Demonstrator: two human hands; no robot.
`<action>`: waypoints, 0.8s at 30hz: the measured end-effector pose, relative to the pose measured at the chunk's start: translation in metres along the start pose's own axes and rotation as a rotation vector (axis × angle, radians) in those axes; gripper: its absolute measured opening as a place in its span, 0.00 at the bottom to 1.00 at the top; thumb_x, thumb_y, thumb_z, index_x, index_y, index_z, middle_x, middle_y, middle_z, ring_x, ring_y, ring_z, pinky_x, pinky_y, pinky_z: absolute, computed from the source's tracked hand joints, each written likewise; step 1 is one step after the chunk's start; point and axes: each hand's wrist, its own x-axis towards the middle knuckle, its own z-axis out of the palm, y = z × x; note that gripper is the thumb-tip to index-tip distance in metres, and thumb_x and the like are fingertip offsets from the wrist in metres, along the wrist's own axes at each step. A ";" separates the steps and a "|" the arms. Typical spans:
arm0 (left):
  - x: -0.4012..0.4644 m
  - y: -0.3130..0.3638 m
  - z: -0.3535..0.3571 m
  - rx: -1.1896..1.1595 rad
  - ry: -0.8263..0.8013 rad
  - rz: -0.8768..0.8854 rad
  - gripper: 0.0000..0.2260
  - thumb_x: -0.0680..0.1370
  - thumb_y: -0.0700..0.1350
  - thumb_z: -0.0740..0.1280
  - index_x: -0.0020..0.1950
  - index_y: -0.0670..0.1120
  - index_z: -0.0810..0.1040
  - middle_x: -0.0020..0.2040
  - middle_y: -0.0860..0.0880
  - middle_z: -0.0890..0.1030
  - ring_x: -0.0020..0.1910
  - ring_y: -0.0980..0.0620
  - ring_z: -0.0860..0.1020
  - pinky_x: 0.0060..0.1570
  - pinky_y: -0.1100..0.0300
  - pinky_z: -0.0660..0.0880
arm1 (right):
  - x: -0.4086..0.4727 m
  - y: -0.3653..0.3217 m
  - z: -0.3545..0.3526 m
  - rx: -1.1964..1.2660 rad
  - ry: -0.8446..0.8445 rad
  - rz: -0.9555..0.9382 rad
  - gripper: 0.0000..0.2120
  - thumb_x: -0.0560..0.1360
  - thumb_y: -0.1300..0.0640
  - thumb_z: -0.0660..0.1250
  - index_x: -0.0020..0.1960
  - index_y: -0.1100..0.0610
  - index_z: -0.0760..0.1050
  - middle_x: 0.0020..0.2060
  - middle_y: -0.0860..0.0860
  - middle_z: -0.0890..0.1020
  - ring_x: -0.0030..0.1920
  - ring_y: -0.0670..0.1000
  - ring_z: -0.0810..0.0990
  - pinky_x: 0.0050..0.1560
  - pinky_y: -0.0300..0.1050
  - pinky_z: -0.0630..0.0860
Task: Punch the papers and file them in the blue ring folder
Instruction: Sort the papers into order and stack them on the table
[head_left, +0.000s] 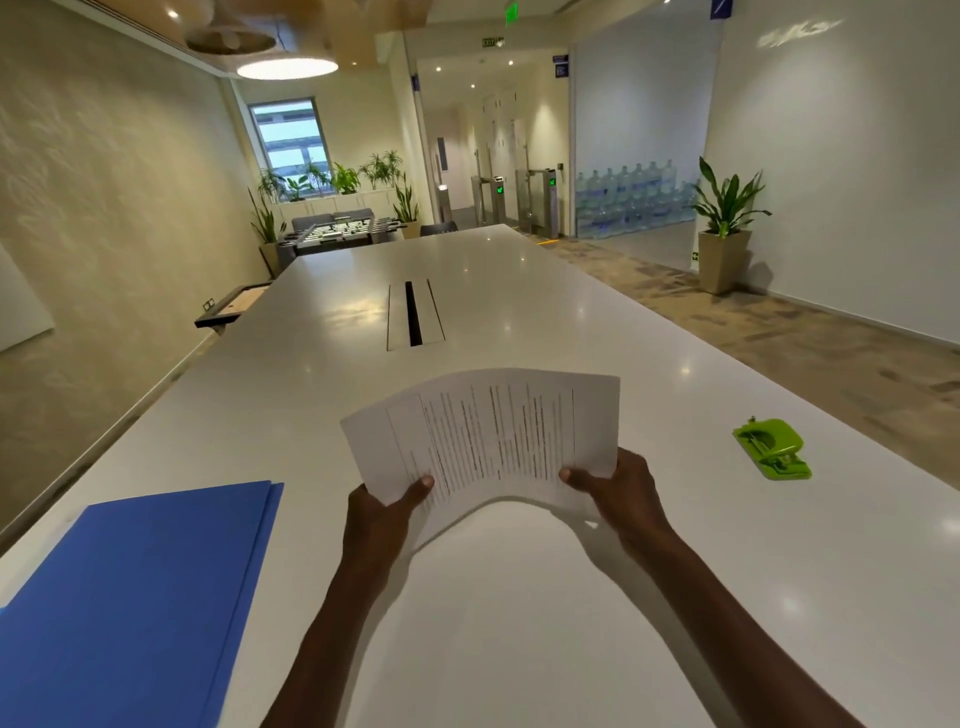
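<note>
A stack of printed papers (493, 431) is held above the white table (519, 623), bowed upward in the middle. My left hand (379, 514) grips its near left corner, thumb on top. My right hand (623, 493) grips the near right corner the same way. The blue ring folder (130, 597) lies closed on the table at the lower left. A green hole punch (773, 449) sits on the table to the right, apart from both hands.
A cable slot (414, 319) runs along the table's middle further away. The table's right edge borders a patterned carpet floor (779, 338). A potted plant (724, 244) stands by the right wall.
</note>
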 end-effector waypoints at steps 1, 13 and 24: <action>0.002 0.002 -0.001 -0.001 0.001 0.005 0.22 0.71 0.44 0.76 0.62 0.42 0.77 0.52 0.46 0.83 0.50 0.47 0.81 0.56 0.51 0.77 | 0.002 -0.003 -0.001 -0.011 -0.009 -0.006 0.16 0.68 0.63 0.75 0.54 0.55 0.78 0.43 0.45 0.82 0.43 0.42 0.81 0.33 0.30 0.76; 0.009 0.012 -0.006 0.229 0.022 0.085 0.22 0.72 0.42 0.75 0.64 0.36 0.76 0.58 0.39 0.81 0.47 0.47 0.77 0.48 0.58 0.75 | 0.009 0.008 -0.004 -0.097 -0.040 0.040 0.26 0.68 0.63 0.75 0.65 0.59 0.73 0.57 0.54 0.81 0.52 0.53 0.79 0.45 0.39 0.76; 0.023 0.082 -0.029 0.555 -0.342 0.237 0.17 0.73 0.48 0.74 0.59 0.45 0.79 0.50 0.50 0.83 0.49 0.46 0.82 0.45 0.52 0.81 | 0.026 -0.078 -0.018 -0.685 0.134 -0.520 0.49 0.63 0.46 0.79 0.75 0.54 0.57 0.74 0.53 0.63 0.73 0.55 0.60 0.73 0.52 0.57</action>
